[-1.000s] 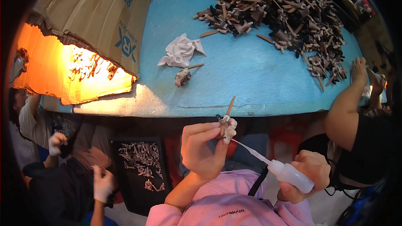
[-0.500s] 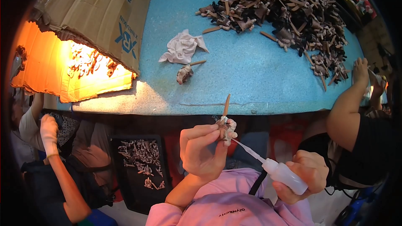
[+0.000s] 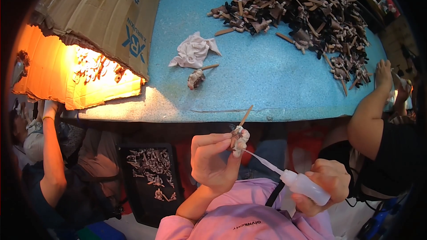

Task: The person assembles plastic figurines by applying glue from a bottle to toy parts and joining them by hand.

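My left hand (image 3: 215, 160) pinches a small figurine (image 3: 239, 139) between thumb and fingers, just in front of the table's near edge. A flat wooden-coloured blade or stick (image 3: 246, 115) juts up from the figurine. In my right hand (image 3: 325, 186) is a translucent squeeze bottle (image 3: 304, 187), tilted so its long thin nozzle (image 3: 263, 162) points up and left. The nozzle's tip is at the lower part of the figurine; whether it touches I cannot tell. On the table lie one more figurine (image 3: 195, 80) and a crumpled white cloth (image 3: 194, 50).
A big heap of figurines (image 3: 302, 13) covers the far right of the blue table (image 3: 178, 102). At left, a cardboard box (image 3: 102, 9) houses a bright light over small parts. A black tray (image 3: 171, 209) of parts sits below. Co-workers' arms (image 3: 53, 160) flank me.
The figurine in my left hand has turned, its stick now leaning further right. My right hand with the bottle has barely shifted. The left co-worker's hand has moved up to the cardboard box.
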Action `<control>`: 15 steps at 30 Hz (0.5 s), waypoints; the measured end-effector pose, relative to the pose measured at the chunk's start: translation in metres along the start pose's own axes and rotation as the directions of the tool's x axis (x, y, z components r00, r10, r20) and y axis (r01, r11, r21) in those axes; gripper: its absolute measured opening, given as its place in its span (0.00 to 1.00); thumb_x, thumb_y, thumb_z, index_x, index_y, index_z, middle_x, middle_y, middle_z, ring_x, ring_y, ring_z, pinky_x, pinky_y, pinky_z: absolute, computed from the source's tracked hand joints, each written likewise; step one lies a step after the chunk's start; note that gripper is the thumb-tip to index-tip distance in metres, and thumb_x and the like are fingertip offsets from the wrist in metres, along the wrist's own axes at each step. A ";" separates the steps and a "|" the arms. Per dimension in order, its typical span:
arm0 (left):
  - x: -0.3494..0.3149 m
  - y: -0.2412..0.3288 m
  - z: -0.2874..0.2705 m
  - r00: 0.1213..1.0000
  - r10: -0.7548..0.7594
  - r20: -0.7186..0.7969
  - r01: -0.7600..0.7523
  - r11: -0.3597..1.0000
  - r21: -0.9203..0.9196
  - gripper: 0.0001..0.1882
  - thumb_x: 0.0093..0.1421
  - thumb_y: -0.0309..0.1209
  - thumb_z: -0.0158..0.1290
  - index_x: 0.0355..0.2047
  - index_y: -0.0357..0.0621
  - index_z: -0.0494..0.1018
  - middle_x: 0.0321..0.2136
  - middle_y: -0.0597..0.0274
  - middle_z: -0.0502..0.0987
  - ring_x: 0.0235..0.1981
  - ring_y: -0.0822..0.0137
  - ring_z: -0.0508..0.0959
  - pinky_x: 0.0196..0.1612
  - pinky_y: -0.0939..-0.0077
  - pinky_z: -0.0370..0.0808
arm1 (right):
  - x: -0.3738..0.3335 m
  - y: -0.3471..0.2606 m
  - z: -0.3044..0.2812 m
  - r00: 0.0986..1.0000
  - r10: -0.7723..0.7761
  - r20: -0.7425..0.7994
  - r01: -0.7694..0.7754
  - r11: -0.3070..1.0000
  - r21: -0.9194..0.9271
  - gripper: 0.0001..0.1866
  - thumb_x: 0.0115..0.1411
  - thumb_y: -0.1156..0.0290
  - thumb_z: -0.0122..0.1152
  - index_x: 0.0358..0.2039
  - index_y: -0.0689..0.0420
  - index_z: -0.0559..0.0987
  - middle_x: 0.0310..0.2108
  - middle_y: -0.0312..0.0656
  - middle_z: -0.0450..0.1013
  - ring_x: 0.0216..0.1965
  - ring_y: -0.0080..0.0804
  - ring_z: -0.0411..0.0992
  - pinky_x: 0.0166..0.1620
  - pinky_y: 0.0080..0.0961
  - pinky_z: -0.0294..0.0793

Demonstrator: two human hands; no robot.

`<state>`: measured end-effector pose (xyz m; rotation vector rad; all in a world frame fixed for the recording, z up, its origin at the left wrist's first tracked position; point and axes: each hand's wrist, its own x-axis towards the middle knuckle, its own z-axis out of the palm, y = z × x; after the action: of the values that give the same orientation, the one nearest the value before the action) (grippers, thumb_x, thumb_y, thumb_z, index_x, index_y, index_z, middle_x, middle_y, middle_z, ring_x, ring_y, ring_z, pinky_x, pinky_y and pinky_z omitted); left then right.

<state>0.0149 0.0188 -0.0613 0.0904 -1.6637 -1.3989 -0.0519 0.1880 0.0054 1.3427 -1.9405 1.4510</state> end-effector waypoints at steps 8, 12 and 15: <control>0.002 0.006 -0.001 0.998 -0.053 0.036 0.055 0.997 -0.057 0.16 0.49 0.16 0.56 0.36 0.38 0.63 0.35 0.53 0.66 0.33 0.66 0.74 0.35 0.75 0.77 | 0.000 0.005 0.001 0.983 0.038 -0.179 -0.011 0.988 0.152 0.17 0.34 0.69 0.68 0.21 0.68 0.73 0.07 0.38 0.61 0.04 0.25 0.56 0.09 0.18 0.51; 0.002 0.004 -0.004 0.999 0.020 0.050 -0.021 1.000 0.006 0.16 0.49 0.19 0.57 0.35 0.38 0.63 0.34 0.52 0.67 0.31 0.66 0.73 0.35 0.76 0.75 | 0.000 0.006 0.004 0.977 0.038 -0.209 0.001 0.982 0.187 0.17 0.35 0.69 0.68 0.21 0.68 0.73 0.07 0.38 0.61 0.05 0.25 0.56 0.09 0.18 0.51; 0.001 0.000 -0.006 0.997 0.068 0.049 -0.069 0.997 0.035 0.15 0.49 0.20 0.58 0.34 0.38 0.63 0.34 0.53 0.67 0.30 0.65 0.73 0.34 0.77 0.74 | -0.001 0.007 0.000 0.990 -0.003 -0.139 0.026 0.986 0.164 0.17 0.34 0.69 0.68 0.22 0.67 0.73 0.07 0.37 0.61 0.05 0.25 0.56 0.09 0.18 0.51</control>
<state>0.0187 0.0134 -0.0607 0.0209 -1.7167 -1.3284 -0.0575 0.1885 0.0005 1.2838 -1.7519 1.6832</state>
